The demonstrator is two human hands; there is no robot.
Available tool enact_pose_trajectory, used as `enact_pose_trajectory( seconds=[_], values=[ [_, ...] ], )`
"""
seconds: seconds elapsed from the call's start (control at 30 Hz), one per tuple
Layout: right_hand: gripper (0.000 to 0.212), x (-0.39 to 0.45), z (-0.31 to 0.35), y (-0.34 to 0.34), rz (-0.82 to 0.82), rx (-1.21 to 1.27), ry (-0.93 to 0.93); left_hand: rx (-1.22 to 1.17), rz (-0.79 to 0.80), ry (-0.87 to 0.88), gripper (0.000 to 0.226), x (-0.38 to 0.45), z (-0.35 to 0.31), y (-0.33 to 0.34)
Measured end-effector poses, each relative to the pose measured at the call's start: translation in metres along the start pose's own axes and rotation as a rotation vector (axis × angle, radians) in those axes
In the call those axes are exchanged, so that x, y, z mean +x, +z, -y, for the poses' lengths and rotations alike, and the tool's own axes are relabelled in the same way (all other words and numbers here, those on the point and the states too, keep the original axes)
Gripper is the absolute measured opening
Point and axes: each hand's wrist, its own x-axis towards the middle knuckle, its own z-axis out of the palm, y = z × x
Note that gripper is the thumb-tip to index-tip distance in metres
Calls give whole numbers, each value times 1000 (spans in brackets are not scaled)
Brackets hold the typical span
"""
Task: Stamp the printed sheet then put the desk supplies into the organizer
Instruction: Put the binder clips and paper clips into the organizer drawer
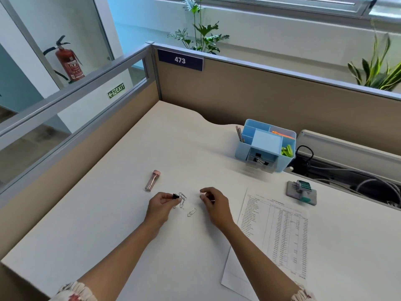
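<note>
My left hand [161, 204] pinches a small black binder clip [175, 196] just above the white desk. Right beside it lies a loose tangle of wire paper clips [182, 200], with one more paper clip [191, 212] a little nearer to me. My right hand [213, 202] hovers to the right of the clips, its fingers curled around something small and pale that I cannot make out. The printed sheet [280, 233] lies flat at the right. The blue organizer [265, 145] stands at the back right, its small front drawer pulled out with binder clips inside.
A clear tube with a pink cap [152, 180] lies left of the clips. A grey stamp [302, 192] rests beyond the sheet. Pencils and green and orange items stand in the organizer. Cables run in a gap at the desk's right edge [347, 177]. Partition walls enclose the desk.
</note>
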Motion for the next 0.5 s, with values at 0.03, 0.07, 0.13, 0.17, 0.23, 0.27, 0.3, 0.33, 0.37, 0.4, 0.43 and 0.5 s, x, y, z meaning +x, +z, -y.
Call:
enact_pose_trajectory(
  seconds=[0.03, 0.07, 0.13, 0.17, 0.23, 0.27, 0.3, 0.33, 0.37, 0.4, 0.43, 0.5],
  values=[
    [10, -2, 1, -3, -21, 27, 59, 4, 12, 13, 29, 0, -1, 4],
    [15, -4, 1, -6, -30, 68, 121, 25, 26, 34, 30, -1, -3, 10],
    [22, -9, 2, -10, -51, 238, 258, 99, 58, 92, 30, -3, -6, 23],
    [24, -10, 3, -11, -63, 336, 311, 141, 74, 127, 29, -4, -8, 31],
    [25, -10, 3, -12, -76, 508, 382, 232, 98, 204, 26, -8, -13, 48],
    [27, -9, 4, -13, -81, 590, 423, 277, 107, 241, 25, -10, -15, 57],
    [30, -8, 5, -16, -85, 679, 474, 316, 115, 272, 24, -11, -18, 66],
    [30, -6, 7, -20, -91, 795, 535, 347, 121, 298, 24, -13, -21, 76],
    [28, -5, 11, -24, -91, 907, 594, 380, 125, 322, 24, -14, -24, 84],
    [25, -4, 14, -29, -90, 1015, 635, 412, 134, 347, 24, -15, -26, 92],
    [24, -5, 18, -34, -86, 1097, 661, 441, 152, 366, 26, -17, -29, 100],
    [29, -6, 23, -40, -70, 1221, 672, 452, 217, 407, 29, -22, -34, 114]
  ],
)
